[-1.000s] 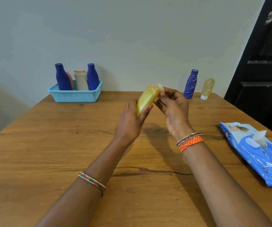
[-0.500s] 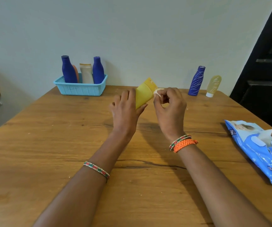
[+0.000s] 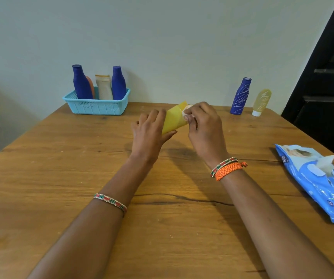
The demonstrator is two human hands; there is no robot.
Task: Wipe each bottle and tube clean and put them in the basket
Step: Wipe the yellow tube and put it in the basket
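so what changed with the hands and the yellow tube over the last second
The yellow tube tipped from steeply upright to a flatter slant, and both hands sank toward the table. The left hand still grips it; the right hand still pinches the wipe. Basket unchanged.

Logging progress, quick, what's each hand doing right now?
Left hand: holding the yellow tube.
Right hand: pinching a small white wipe against the tube's end.

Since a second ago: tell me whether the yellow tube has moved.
Yes. The yellow tube, in the left hand, has sunk lower: its tip stood clear above the far edge of the table, and now it is about level with it.
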